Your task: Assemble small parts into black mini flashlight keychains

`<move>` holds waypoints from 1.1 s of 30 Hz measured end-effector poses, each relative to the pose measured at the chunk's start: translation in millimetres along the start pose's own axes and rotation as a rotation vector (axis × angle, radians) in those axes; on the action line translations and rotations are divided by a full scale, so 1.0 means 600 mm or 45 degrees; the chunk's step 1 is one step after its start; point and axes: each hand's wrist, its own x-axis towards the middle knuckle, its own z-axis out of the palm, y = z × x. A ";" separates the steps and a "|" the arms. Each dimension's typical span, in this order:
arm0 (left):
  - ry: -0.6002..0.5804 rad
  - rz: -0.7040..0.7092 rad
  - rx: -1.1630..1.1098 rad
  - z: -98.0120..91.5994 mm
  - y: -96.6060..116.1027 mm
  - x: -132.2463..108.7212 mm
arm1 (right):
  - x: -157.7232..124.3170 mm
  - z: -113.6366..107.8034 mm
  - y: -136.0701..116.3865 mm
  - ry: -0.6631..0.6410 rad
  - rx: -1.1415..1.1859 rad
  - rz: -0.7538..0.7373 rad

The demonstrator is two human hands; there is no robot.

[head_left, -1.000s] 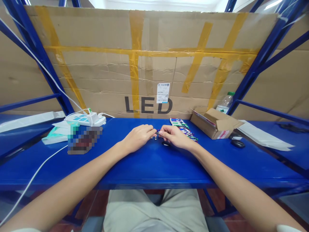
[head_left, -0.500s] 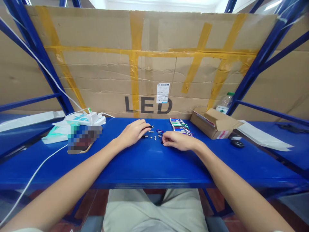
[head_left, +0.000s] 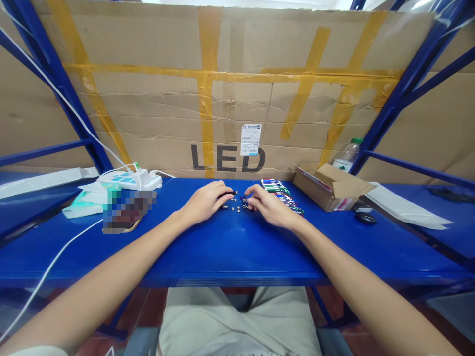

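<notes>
My left hand (head_left: 208, 201) rests on the blue table with thumb and fingers closed around a small black part with a shiny end (head_left: 235, 193). Below its fingertips lies another small black cylinder with a metal tip (head_left: 224, 207). Several small silver discs (head_left: 238, 208), like button cells, are scattered between the hands. To the right, my right hand (head_left: 273, 206) has bent fingers, the index raised apart from the thumb. Its fingertips are over a small dark-blue and metal clip (head_left: 244, 200); whether they touch it I cannot tell. Beyond it lie slim coloured metal tubes with clips (head_left: 272, 186) in a row.
An open cardboard box (head_left: 330, 190), a bottle (head_left: 348, 154) and a black mouse (head_left: 365, 218) are at the right. A power strip (head_left: 148, 182), a blurred-out object (head_left: 129, 212) and a white cable (head_left: 70, 247) are at the left. A large cardboard sheet (head_left: 166, 113) stands behind.
My right hand has moved slightly up and away from the table's front edge, and its pinched fingers have spread. The left hand keeps its hold on the small black part.
</notes>
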 end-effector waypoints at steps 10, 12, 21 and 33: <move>-0.021 -0.021 -0.143 0.000 0.024 0.006 | 0.003 0.010 -0.010 -0.025 0.239 0.029; -0.025 -0.054 -0.221 0.000 0.032 0.008 | 0.000 0.015 -0.017 -0.042 0.296 0.038; -0.013 -0.106 -0.340 0.006 0.043 0.008 | -0.006 0.026 -0.036 -0.130 0.375 0.027; -0.008 -0.074 -0.242 -0.001 0.033 0.007 | 0.006 0.023 -0.013 -0.059 0.589 0.026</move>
